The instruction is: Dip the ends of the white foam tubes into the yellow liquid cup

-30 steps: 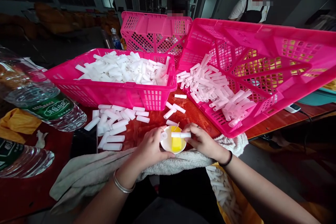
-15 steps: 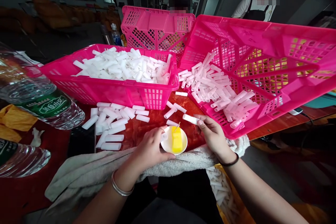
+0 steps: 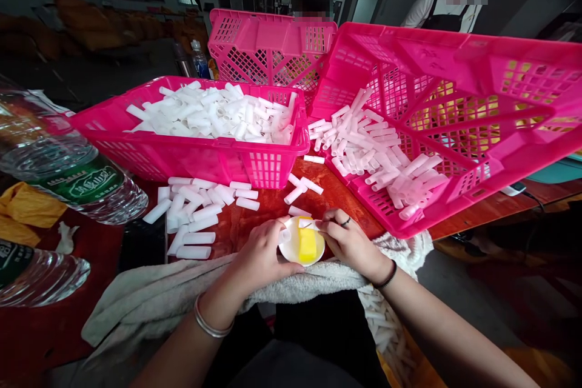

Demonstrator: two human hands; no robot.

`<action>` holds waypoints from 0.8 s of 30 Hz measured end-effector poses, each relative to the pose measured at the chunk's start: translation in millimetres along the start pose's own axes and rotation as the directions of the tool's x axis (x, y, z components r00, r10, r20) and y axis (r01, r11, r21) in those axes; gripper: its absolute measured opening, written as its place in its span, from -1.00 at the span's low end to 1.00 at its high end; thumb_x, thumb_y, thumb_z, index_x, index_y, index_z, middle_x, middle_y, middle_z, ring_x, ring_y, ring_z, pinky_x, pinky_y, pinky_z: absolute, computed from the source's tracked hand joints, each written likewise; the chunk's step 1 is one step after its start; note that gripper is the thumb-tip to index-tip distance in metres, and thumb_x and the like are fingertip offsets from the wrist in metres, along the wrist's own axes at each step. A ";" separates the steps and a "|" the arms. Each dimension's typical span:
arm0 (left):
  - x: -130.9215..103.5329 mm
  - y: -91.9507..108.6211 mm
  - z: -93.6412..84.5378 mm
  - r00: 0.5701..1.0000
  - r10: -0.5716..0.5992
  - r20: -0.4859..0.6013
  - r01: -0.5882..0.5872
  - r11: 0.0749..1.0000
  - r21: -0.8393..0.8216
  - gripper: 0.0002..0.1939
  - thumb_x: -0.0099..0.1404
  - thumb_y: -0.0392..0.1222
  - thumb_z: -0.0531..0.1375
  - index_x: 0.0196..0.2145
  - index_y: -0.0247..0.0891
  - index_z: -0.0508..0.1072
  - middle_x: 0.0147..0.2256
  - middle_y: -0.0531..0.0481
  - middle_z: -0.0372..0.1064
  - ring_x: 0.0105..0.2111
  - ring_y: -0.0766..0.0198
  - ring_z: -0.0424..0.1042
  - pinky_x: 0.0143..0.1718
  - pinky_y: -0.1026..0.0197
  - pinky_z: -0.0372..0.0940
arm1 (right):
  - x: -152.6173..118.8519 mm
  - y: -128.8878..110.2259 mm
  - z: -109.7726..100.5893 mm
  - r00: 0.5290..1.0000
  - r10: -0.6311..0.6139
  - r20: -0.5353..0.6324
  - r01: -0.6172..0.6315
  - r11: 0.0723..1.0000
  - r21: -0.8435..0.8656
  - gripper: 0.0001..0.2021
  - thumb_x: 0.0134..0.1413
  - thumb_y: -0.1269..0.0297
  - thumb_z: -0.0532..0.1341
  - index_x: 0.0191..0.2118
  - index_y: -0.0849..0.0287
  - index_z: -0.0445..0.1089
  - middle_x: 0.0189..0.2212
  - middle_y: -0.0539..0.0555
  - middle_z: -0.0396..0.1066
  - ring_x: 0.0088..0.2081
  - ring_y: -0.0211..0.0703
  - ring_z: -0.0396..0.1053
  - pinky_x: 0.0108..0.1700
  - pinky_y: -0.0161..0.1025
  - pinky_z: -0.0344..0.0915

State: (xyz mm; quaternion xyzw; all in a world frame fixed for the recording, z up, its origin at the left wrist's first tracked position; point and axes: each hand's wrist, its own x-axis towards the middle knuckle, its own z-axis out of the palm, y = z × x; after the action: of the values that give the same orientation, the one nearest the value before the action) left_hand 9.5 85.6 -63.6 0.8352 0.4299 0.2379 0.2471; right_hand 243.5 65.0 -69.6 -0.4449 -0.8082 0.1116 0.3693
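Note:
My left hand (image 3: 262, 251) curls round the left side of a small white dish (image 3: 290, 250). A short translucent white tube (image 3: 284, 236) shows between its fingers at the rim; its far end is hidden in the hand. In the dish lies a yellow block (image 3: 307, 246), apparently sponge. My right hand (image 3: 352, 245) pinches a white tube (image 3: 304, 224) over the upper end of the block. A thin stick crosses there, and I cannot tell what it is fixed to. Several loose white tubes (image 3: 304, 189) lie just beyond the dish.
A pink basket (image 3: 218, 160) heaped with white tubes stands ahead left. Another pink basket (image 3: 454, 127) lies tipped at right, tubes spilling out. Loose tubes (image 3: 195, 218), water bottles (image 3: 86, 182) and a dark flat object (image 3: 140, 242) are at left. A towel (image 3: 163, 291) lines the front edge.
My right hand has moved left and turned palm down, bringing its white tube over the yellow block. My left hand and the dish have stayed nearly still.

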 end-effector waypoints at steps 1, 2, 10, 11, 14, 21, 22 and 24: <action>0.2 0.4 -0.3 1.000 0.006 0.000 -0.006 1.000 -0.001 -0.10 -0.16 -0.02 0.50 0.10 -0.18 0.22 0.01 -0.17 0.35 -0.02 -0.08 0.36 0.07 -0.12 0.25 | 0.3 -0.3 -0.2 1.000 -0.008 0.012 0.008 1.000 0.009 -0.85 0.26 0.40 0.07 -0.17 0.13 0.37 -0.20 0.17 0.26 -0.17 -0.06 0.33 -0.17 -0.12 0.40; 0.4 0.7 -0.6 1.000 0.009 -0.001 -0.009 1.000 -0.002 -0.10 -0.16 -0.02 0.50 0.09 -0.17 0.22 0.00 -0.16 0.35 -0.02 -0.08 0.36 0.07 -0.13 0.24 | 0.7 -0.2 -0.1 1.000 0.000 0.020 0.000 1.000 0.031 -0.85 0.25 0.41 0.07 -0.16 0.12 0.36 -0.19 0.16 0.26 -0.15 -0.05 0.32 -0.14 -0.11 0.39; 0.2 0.2 -2.4 1.000 -0.010 0.018 0.010 1.000 0.003 -0.12 -0.14 -0.02 0.50 0.09 -0.20 0.23 0.02 -0.19 0.34 0.01 -0.10 0.34 0.07 -0.14 0.24 | 1.2 1.8 -4.1 0.964 0.256 0.069 -0.265 0.942 0.206 -0.82 0.27 0.29 0.11 -0.06 0.16 0.35 -0.19 0.16 0.42 -0.18 -0.05 0.42 -0.11 -0.09 0.40; 0.2 0.1 -2.2 1.000 -0.004 0.020 0.004 1.000 0.004 -0.12 -0.14 -0.02 0.50 0.09 -0.20 0.22 0.03 -0.19 0.33 0.01 -0.09 0.34 0.07 -0.14 0.24 | 1.2 1.4 -5.1 0.977 0.205 0.065 -0.214 0.960 0.179 -0.84 0.28 0.31 0.10 -0.10 0.16 0.38 -0.20 0.16 0.41 -0.15 -0.04 0.41 -0.07 -0.08 0.39; 0.3 -1.2 -0.5 1.000 0.022 0.007 -0.023 1.000 0.015 -0.13 -0.14 -0.03 0.50 0.09 -0.19 0.22 0.03 -0.17 0.33 0.00 -0.08 0.35 0.07 -0.12 0.25 | 1.0 -0.2 -5.8 0.998 0.043 0.040 -0.047 0.995 0.088 -0.84 0.26 0.36 0.10 -0.11 0.16 0.38 -0.15 0.18 0.33 -0.11 -0.04 0.36 -0.06 -0.09 0.38; 0.3 -6.5 2.6 0.999 0.032 -0.015 -0.031 0.999 0.032 -0.12 -0.12 0.03 0.47 0.11 -0.17 0.22 0.06 -0.17 0.32 0.04 -0.12 0.32 0.07 -0.13 0.26 | -0.8 -2.7 -3.1 0.985 0.168 0.025 -0.170 0.979 0.115 -0.73 0.24 0.33 0.15 0.05 0.15 0.24 -0.11 0.21 0.34 -0.06 0.02 0.36 -0.02 0.01 0.37; 0.2 -6.9 2.6 0.999 0.033 -0.013 -0.033 0.999 0.032 -0.12 -0.12 0.02 0.47 0.11 -0.17 0.21 0.06 -0.18 0.32 0.04 -0.12 0.32 0.07 -0.13 0.26 | -0.8 -2.7 -3.4 0.977 0.210 0.031 -0.212 0.969 0.124 -0.72 0.25 0.32 0.15 0.06 0.16 0.24 -0.11 0.21 0.37 -0.08 0.02 0.38 -0.02 0.02 0.37; 0.0 -7.4 2.7 0.999 0.037 -0.012 -0.036 0.999 0.030 -0.12 -0.11 0.00 0.47 0.12 -0.17 0.20 0.05 -0.18 0.32 0.04 -0.12 0.33 0.07 -0.13 0.26 | -0.7 -2.4 -4.2 0.975 0.219 0.036 -0.222 0.966 0.134 -0.76 0.27 0.32 0.12 0.03 0.16 0.29 -0.15 0.19 0.41 -0.11 0.00 0.41 -0.04 -0.01 0.38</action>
State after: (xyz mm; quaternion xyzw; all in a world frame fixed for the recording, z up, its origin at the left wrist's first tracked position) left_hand 6.7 88.8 -70.2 0.8450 0.4196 0.2411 0.2276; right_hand 245.1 62.4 -65.8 -0.5043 -0.7480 0.2120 0.3758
